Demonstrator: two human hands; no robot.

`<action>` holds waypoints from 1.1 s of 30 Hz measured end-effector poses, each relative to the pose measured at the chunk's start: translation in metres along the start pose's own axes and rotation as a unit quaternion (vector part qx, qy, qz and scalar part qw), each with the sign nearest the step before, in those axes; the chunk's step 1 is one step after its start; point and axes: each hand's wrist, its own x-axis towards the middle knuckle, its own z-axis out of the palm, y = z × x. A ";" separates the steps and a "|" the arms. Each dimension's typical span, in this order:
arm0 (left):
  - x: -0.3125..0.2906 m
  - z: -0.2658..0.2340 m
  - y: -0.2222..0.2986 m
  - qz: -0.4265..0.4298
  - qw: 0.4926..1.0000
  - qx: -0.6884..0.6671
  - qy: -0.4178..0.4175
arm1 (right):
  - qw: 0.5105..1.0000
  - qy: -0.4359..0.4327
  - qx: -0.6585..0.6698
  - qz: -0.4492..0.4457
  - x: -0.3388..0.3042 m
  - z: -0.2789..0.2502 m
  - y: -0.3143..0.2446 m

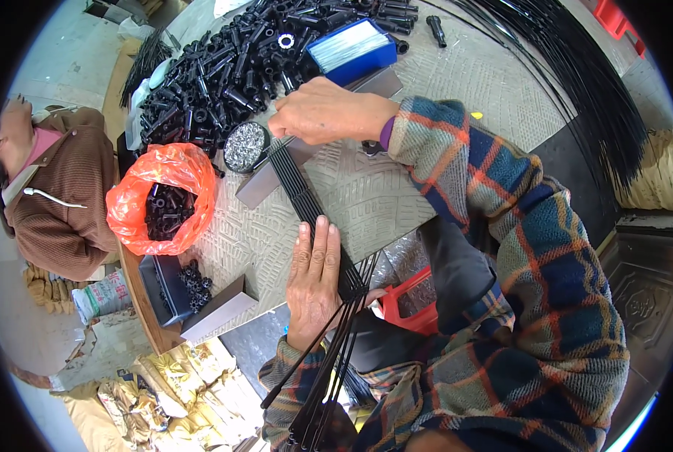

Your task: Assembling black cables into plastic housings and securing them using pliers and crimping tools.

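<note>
A row of thin black rods [297, 184] lies slantwise over the table's near edge, its lower ends fanning out over my lap. Along it my left hand [312, 282] rests with fingers stretched together, its thumb showing past the other side, so the rods are held between. At the rods' far ends my right hand [317, 111] is closed in a pinch; what its fingertips hold is too small to make out. Just left of those ends stands a round tin [246, 147] of small shiny metal pieces. The rods cross an angled metal strip [259, 186].
Black plastic tubular parts [216, 83] are heaped at the back left, beside a blue box [363, 56] of thin pale sticks. An orange bag [129, 215] of dark parts stands left. Long black rods [577, 68] hang off the right. A person [65, 188] sits at left.
</note>
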 end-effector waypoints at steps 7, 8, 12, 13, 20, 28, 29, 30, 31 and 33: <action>0.009 0.000 0.010 0.008 1.000 -0.016 0.006 | 0.992 0.106 0.061 -0.020 -0.007 -0.012 0.007; 0.008 0.000 0.010 0.006 1.000 -0.016 0.008 | 0.999 -0.026 -0.004 0.043 -0.007 -0.029 0.007; 0.004 -0.003 0.005 0.016 0.999 -0.004 0.031 | 0.997 -0.039 -0.021 0.057 -0.011 -0.010 0.016; 0.005 -0.002 0.003 0.018 0.999 -0.002 0.033 | 0.999 0.031 0.002 0.020 -0.008 -0.010 0.012; 0.014 0.006 -0.006 0.024 0.996 0.039 0.077 | 0.971 0.096 -0.099 0.197 -0.027 -0.067 0.065; 0.002 0.010 -0.008 0.025 0.994 0.052 0.095 | 0.977 0.004 -0.163 0.137 -0.036 -0.085 0.084; 0.002 0.015 -0.010 0.039 0.993 0.060 0.096 | 0.968 0.024 -0.201 0.146 -0.042 -0.086 0.084; 0.000 0.013 -0.010 0.047 0.993 0.062 0.094 | 0.955 0.004 -0.239 0.177 -0.039 -0.083 0.082; -0.001 0.013 -0.006 0.039 0.994 0.052 0.093 | 0.952 0.000 -0.265 0.150 -0.043 -0.081 0.086; 0.000 0.019 -0.007 0.049 0.993 0.060 0.089 | 0.942 0.050 -0.310 0.120 -0.053 -0.077 0.086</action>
